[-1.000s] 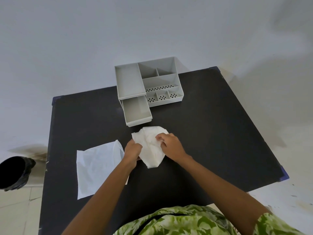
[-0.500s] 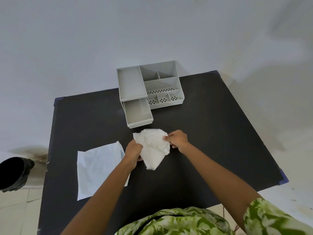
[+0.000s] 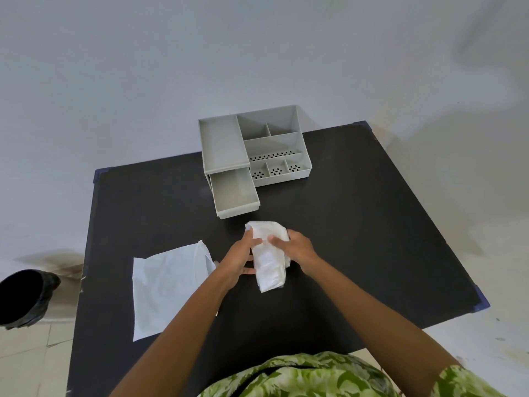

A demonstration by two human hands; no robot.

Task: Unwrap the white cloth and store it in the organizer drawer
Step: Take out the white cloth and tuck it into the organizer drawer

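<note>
The white cloth (image 3: 269, 262) is folded into a narrow upright bundle on the black table (image 3: 357, 224), a little in front of the drawer. My left hand (image 3: 239, 253) presses against its left side and my right hand (image 3: 297, 247) grips its right side, thumb on top. The grey organizer (image 3: 272, 144) stands at the table's far edge, and its drawer (image 3: 233, 193) is pulled out towards me with nothing inside.
A flat white wrapper bag (image 3: 166, 285) lies on the table left of my hands. A black bin (image 3: 23, 296) stands on the floor beyond the table's left edge. A white wall rises behind the organizer.
The loose, spread cloth has been folded inward into a narrower bundle. My right hand moved from its right corner back onto its side; my left hand shifted up along its left edge.
</note>
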